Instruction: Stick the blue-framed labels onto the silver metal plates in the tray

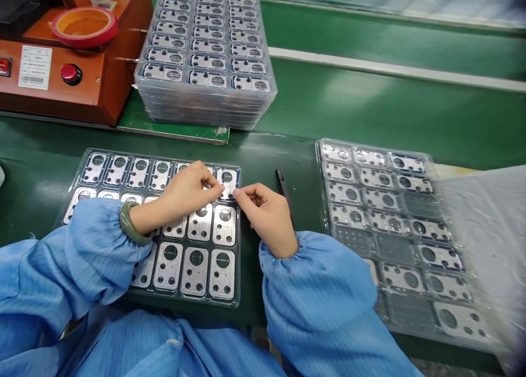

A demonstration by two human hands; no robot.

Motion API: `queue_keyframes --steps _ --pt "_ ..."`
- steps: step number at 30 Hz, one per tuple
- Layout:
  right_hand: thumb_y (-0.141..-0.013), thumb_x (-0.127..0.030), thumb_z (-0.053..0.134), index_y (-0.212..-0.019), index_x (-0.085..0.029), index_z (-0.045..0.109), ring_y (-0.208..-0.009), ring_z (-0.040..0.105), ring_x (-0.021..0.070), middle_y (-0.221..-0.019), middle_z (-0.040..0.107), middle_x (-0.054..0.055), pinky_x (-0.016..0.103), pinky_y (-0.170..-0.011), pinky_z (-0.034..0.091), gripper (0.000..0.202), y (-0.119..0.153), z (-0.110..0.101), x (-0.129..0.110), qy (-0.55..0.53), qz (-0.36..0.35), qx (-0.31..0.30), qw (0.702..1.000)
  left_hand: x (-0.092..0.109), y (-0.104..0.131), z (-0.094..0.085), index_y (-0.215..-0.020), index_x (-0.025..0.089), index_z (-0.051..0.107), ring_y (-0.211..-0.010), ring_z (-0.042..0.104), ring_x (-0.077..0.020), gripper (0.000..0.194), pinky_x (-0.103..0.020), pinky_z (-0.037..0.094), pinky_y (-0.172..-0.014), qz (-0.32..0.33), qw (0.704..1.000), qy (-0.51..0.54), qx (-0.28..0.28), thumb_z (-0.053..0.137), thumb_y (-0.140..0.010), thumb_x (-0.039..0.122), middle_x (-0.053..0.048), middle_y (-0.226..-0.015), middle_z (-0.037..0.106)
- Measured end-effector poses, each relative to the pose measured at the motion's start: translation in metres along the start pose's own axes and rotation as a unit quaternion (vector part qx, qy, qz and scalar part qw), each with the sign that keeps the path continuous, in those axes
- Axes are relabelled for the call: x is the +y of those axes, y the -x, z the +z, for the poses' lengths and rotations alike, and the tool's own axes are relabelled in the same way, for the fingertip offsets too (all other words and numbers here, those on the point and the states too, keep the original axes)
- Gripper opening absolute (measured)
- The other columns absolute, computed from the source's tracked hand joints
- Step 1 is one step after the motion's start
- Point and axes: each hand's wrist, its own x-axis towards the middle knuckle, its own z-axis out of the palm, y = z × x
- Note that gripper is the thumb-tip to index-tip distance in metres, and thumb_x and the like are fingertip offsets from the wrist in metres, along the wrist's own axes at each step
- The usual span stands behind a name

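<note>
- The left hand and right hand meet, fingertips pinched, at the top-right metal plate of the near tray; I cannot tell whether they grasp its edge or something tiny.
- That tray lies flat before the person, likely for easy reach; its moulded pockets presumably stop plates sliding.
- The partly filled tray sits to the right, beside whitish plastic sheeting; the tray stack stands farther back, perhaps to save space.
- The green worktop is glossy; an orange machine stands at back left, red tape roll on top.
</note>
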Motion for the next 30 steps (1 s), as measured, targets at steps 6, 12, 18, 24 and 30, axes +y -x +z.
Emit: queue_keyframes --steps 6,12,18,24,30 --pt "-0.077 -0.037 0.062 -0.066 -0.017 0.061 -0.054 0.048 0.0106 -0.058 0.056 -0.002 0.024 -0.055 0.039 0.023 0.0013 -0.0011 -0.0012 0.012 -0.009 -0.004 1.0 -0.0014 0.003 0.0043 -0.069 0.019 0.067 -0.073 0.054 -0.0141 0.016 -0.03 0.041 -0.067 0.004 1.0 -0.019 0.003 0.059 -0.076 0.03 0.0 -0.078 0.055" --pt "-0.077 -0.036 0.061 -0.065 -0.017 0.061 -0.054 0.048 0.0106 -0.058 0.056 -0.002 0.024 -0.055 0.039 0.023 0.0019 -0.0011 -0.0012 0.019 -0.005 -0.004 1.0 -0.0006 0.0031 0.0043 -0.07 0.019 0.068 -0.071 0.054 -0.0135 0.016 -0.03 0.042 -0.068 0.003 1.0 -0.012 0.008 0.059 -0.076 0.03 -0.001 -0.079 0.055" --pt "-0.077 -0.036 0.061 -0.065 -0.017 0.06 -0.053 0.048 0.0101 -0.057 0.055 -0.002 0.023 -0.053 0.038 0.023 0.0021 -0.0015 -0.0007 0.02 -0.008 -0.006 1.0 -0.0012 0.0021 0.0035 -0.07 0.02 0.068 -0.074 0.055 -0.0142 0.016 -0.03 0.042 -0.07 0.007 1.0 -0.014 0.0 0.058 -0.077 0.03 -0.001 -0.079 0.055" --pt "-0.077 -0.036 0.061 -0.065 -0.017 0.061 -0.054 0.049 0.0108 -0.058 0.057 -0.002 0.024 -0.053 0.039 0.022 0.0019 0.0003 -0.0003 0.025 -0.018 0.002 1.0 -0.0012 0.0016 0.0028 -0.07 0.02 0.069 -0.072 0.055 -0.0143 0.017 -0.03 0.042 -0.068 0.004 1.0 -0.024 -0.007 0.058 -0.077 0.031 -0.001 -0.077 0.054" --pt "-0.078 -0.036 0.061 -0.065 -0.017 0.061 -0.054 0.049 0.0109 -0.059 0.057 -0.001 0.024 -0.054 0.04 0.022 0.002 0.0009 0.0011 0.029 -0.024 0.004 0.999 -0.0007 0.0017 0.0026 -0.07 0.019 0.068 -0.071 0.054 -0.0141 0.017 -0.03 0.043 -0.069 0.008 1.0 -0.022 -0.003 0.058 -0.077 0.031 -0.001 -0.078 0.055"
